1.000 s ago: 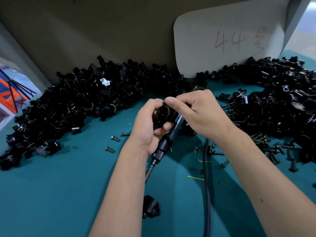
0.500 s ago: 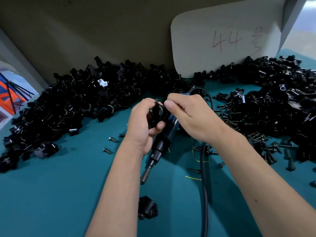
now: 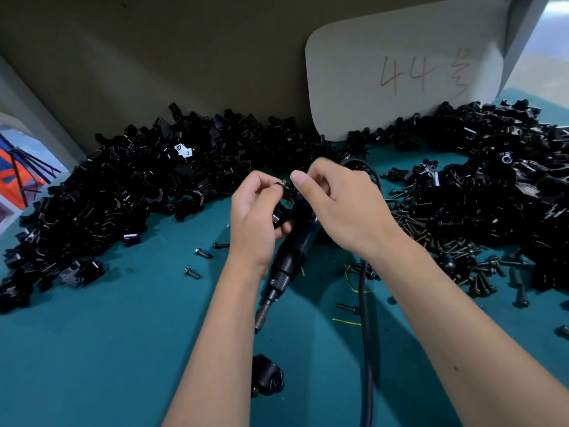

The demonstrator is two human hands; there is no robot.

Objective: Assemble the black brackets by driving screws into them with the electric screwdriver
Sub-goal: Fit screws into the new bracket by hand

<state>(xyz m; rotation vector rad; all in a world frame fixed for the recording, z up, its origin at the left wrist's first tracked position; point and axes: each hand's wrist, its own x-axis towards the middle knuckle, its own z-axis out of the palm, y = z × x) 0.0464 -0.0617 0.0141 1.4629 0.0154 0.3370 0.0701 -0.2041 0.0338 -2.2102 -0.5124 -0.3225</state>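
— Fingers of the left hand (image 3: 255,217), what are they doing?
— Curled round a black bracket (image 3: 281,212), held up above the bench (image 3: 92,365). Thumb and forefinger meet at the top of it, where a small screw (image 3: 282,184) shows.
— And the right hand (image 3: 341,208)?
— Its fingers are bent too; the forefinger and thumb reach toward that same screw, touching or just beside it. I cannot tell whether they pinch it. The electric screwdriver (image 3: 291,254) runs under that hand, its body tucked beneath the palm, its bit end pointing down and back toward the person, between the two forearms.
— Start nearer, then. What lies closest?
— One lone bracket (image 3: 266,377) on the teal bench, between the forearms. The screwdriver's black cable (image 3: 365,334) runs past it on the right side, up to the hand and looping over behind it.
— Farther out?
— Loose screws (image 3: 197,263) lie on the bench left of the left wrist, and a scatter of screws (image 3: 455,251) spreads out to the right of the right forearm.
— And beyond the hands?
— A long heap of black brackets (image 3: 107,192) curves along the left and back, and a second heap (image 3: 498,180) fills the right. Behind them stands a beige wall (image 3: 154,57), with a pale board (image 3: 400,72) leaning on it, marked "44" in red.
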